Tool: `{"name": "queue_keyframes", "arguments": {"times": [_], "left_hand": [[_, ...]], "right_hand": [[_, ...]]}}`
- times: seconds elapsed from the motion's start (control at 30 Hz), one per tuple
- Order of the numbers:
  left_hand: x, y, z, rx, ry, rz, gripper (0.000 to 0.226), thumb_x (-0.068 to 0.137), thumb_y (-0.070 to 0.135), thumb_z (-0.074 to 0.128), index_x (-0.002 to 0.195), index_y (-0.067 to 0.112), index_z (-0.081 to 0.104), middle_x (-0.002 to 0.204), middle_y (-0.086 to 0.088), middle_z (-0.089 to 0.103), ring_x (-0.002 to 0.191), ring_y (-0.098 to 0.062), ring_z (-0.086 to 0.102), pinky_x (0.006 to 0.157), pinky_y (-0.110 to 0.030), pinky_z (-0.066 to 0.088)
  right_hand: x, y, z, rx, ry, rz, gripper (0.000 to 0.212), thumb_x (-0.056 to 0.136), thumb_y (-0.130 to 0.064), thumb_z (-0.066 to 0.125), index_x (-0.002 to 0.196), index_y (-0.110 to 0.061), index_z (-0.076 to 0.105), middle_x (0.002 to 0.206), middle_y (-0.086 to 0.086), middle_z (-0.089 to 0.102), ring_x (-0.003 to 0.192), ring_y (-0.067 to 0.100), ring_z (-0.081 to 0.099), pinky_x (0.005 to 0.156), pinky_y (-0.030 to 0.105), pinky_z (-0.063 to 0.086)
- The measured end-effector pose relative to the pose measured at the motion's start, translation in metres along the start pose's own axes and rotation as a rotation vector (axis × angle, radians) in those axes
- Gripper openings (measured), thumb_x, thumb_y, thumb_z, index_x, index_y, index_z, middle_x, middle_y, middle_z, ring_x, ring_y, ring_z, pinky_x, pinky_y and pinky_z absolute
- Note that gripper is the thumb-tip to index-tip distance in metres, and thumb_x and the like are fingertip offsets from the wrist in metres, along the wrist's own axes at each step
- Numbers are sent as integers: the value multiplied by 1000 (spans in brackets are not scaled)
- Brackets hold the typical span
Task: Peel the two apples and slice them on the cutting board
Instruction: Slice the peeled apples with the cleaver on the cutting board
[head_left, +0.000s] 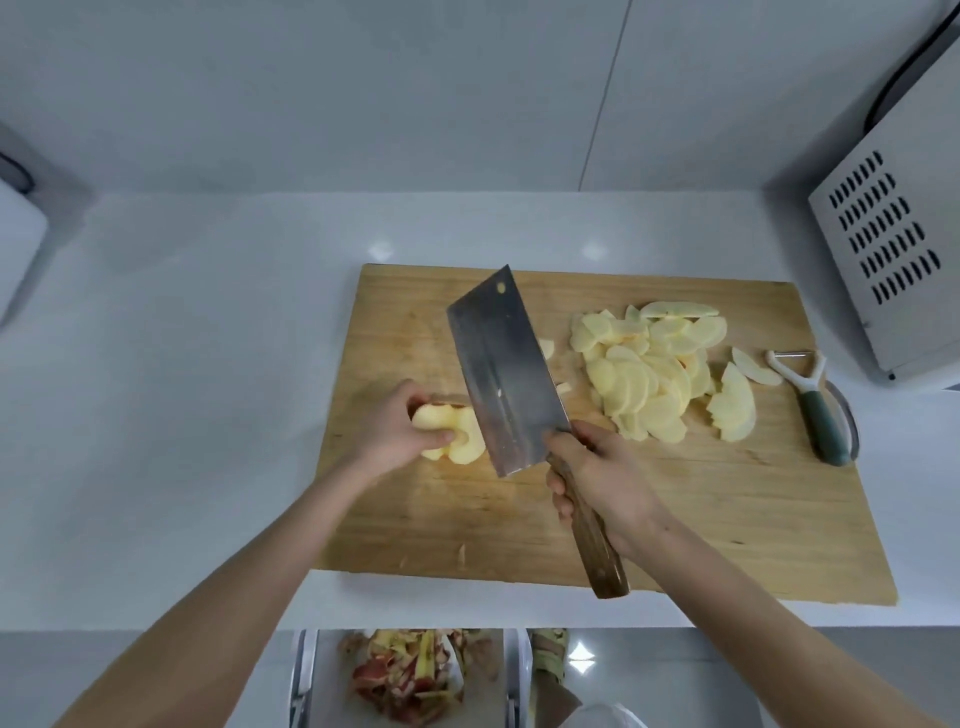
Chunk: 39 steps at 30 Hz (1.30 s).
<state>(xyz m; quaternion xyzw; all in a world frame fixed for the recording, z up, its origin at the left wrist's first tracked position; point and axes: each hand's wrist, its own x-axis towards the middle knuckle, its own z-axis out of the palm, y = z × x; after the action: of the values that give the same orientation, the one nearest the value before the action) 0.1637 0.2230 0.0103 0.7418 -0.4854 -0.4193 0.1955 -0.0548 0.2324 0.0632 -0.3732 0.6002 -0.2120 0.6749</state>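
White counter (208, 364): fills the middle of the frame, wall panels behind it. Wooden cutting board (701, 519): lies flat on the counter, centre to right of the frame. Grey appliance with vent slots (893, 249): stands at the upper right, just past the board's far corner. Cleaver (501, 374): broad blade tilted over the board's left half, tip toward the top of the frame; my right hand (602, 483) is wrapped round its wooden handle, thumb up by the blade's heel. Pile of apple slices (654, 374): pale, peeled, heaped on the board's upper right, with two larger pieces at its right edge. Peel scraps (410, 675): red and yellow, in a white bin (327, 675) below the counter edge at the bottom of the frame. Apple piece (457, 431): peeled, partly cut, on the board's left side just beside the blade; my left hand (395, 431) grips it from the left, fingers curled over the top. Peeler (815, 405): white head, green handle, lying on the board's right edge, near the slices. Small scraps (460, 553): near the board's lower left edge.
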Motion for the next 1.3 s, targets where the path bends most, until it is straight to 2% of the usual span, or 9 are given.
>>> {"name": "queue_keyframes", "arguments": {"times": [0.17, 0.27, 0.53, 0.67, 0.8, 1.03, 1.13, 1.2, 1.3], "left_hand": [[-16, -7, 16, -97, 30, 103, 33, 85, 22, 70, 104, 16, 44, 91, 9, 57, 76, -7, 57, 57, -16, 47], [-22, -10, 16, -332, 29, 103, 28, 88, 15, 65, 99, 24, 41, 100, 3, 54, 85, -12, 58, 62, -17, 52], [-34, -3, 13, -845, -115, -88, 35, 87, 10, 64, 112, 20, 43, 116, -5, 55, 97, -21, 64, 84, -48, 55], [-40, 7, 14, -719, -56, -26, 37, 81, 42, 58, 116, 29, 57, 119, 5, 57, 101, -15, 62, 77, -35, 58], [-38, 9, 15, -648, 3, 6, 14, 92, 31, 54, 104, 33, 62, 107, 6, 63, 89, -11, 63, 75, -37, 58], [-40, 12, 22, -543, -25, 94, 12, 95, 29, 53, 105, 36, 55, 104, 20, 59, 81, 20, 55, 65, -3, 43], [-42, 16, 21, -579, -88, 56, 17, 90, 41, 53, 107, 36, 54, 106, 16, 60, 90, 9, 59, 73, -8, 47], [-42, 16, 22, -687, -136, 15, 28, 82, 48, 53, 108, 36, 57, 112, 6, 62, 99, -8, 61, 84, -27, 52], [-42, 17, 17, -886, -203, -27, 43, 82, 42, 51, 119, 20, 57, 117, -6, 60, 100, -18, 59, 83, -37, 51]], "right_hand": [[1, 0, 4, 72, 16, 66, 14, 95, -17, 48, 85, -10, 53, 50, 4, 44, 39, 17, 38, 43, 27, 37], [2, 0, 3, 150, 8, 107, 17, 95, -16, 49, 79, -11, 49, 49, 4, 42, 39, 17, 36, 41, 25, 35], [1, 1, 3, 319, -49, 128, 27, 94, -15, 49, 68, -14, 41, 50, 4, 37, 40, 16, 32, 42, 26, 29], [-1, 0, 6, 311, -47, 115, 27, 94, -14, 50, 68, -14, 41, 49, 4, 38, 40, 16, 33, 41, 26, 30], [-1, 0, 8, 334, -42, 114, 26, 94, -15, 50, 69, -13, 43, 49, 3, 38, 40, 16, 33, 40, 26, 30], [-1, -2, 12, 350, -43, 102, 21, 95, -14, 49, 75, -12, 44, 49, 3, 39, 39, 16, 33, 39, 26, 32], [-2, -5, 13, 347, -36, 93, 22, 95, -13, 48, 74, -12, 42, 49, 3, 39, 38, 15, 33, 38, 25, 32], [-2, -7, 12, 347, -29, 82, 23, 95, -13, 48, 73, -13, 41, 48, 3, 38, 38, 15, 33, 38, 24, 32], [-4, -9, 7, 358, -11, 63, 25, 94, -13, 49, 71, -13, 41, 49, 3, 39, 38, 15, 33, 38, 24, 32]]}}
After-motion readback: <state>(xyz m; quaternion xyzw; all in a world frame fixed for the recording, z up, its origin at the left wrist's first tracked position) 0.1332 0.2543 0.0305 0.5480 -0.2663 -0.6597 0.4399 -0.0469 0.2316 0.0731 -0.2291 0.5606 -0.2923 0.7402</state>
